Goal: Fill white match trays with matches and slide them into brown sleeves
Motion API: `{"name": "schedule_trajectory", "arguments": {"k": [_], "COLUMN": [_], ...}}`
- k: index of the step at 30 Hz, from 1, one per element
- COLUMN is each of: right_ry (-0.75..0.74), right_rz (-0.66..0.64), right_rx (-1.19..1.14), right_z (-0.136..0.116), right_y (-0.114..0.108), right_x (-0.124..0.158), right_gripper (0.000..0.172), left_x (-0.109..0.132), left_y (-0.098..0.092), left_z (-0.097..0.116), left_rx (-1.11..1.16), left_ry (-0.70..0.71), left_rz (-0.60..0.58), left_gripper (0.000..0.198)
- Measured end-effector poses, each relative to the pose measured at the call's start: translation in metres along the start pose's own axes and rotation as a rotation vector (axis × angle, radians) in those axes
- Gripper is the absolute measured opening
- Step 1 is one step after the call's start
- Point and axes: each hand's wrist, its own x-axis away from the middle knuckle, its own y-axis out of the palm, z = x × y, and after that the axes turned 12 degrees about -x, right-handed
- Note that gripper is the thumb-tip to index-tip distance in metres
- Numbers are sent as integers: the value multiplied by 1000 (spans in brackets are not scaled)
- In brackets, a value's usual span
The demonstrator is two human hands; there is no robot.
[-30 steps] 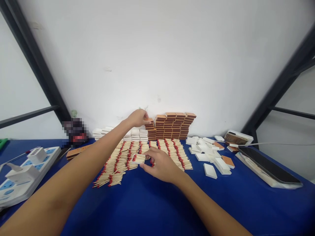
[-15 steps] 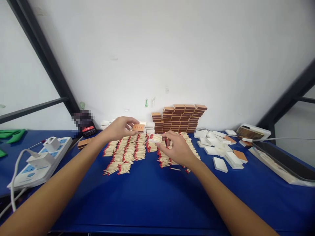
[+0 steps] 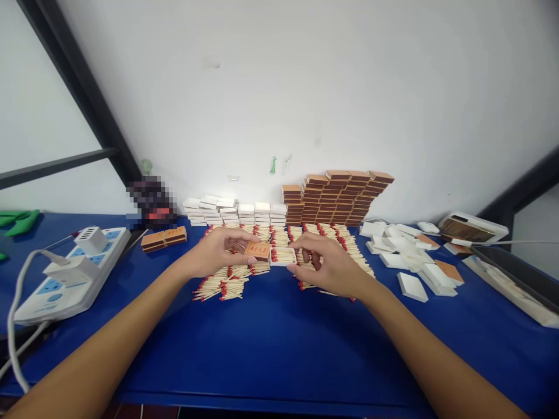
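My left hand grips an orange matchbox sleeve with printed characters, thumb in front and fingers behind. My right hand pinches the right end of a white matchbox tray, which has red-tipped matches lying in it. The tray's left end meets the sleeve's open right end; whether it has slid inside is hard to tell. Below and behind both hands, loose matches lie in rows on the blue table.
Brown matchboxes are stacked against the wall, beside piled white trays. More white trays lie scattered at right, near a phone. At left are two matchboxes and a power strip with a white cable.
My hands have come together: the sleeve and the filled tray were apart and now meet end to end. The camera view has shifted slightly.
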Motion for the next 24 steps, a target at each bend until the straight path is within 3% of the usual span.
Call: {"name": "schedule_trajectory", "arguments": {"k": [11,18,24], "right_ry": [17,13,75], "right_rz": [37,58,42], "right_rx": [74,111,-53], "right_z": [-9,-5,-8], "right_y": [0,3,4], "right_x": [1,1,0], "right_gripper": [19,26,28], "left_x": [2,2,1], "left_y": [4,6,7], "left_z": [4,3,-3], "left_rx": [36,155,348], "left_ry": [-10,-34,-38], "left_rz": [9,50,23], "left_gripper": [52,52,54]}}
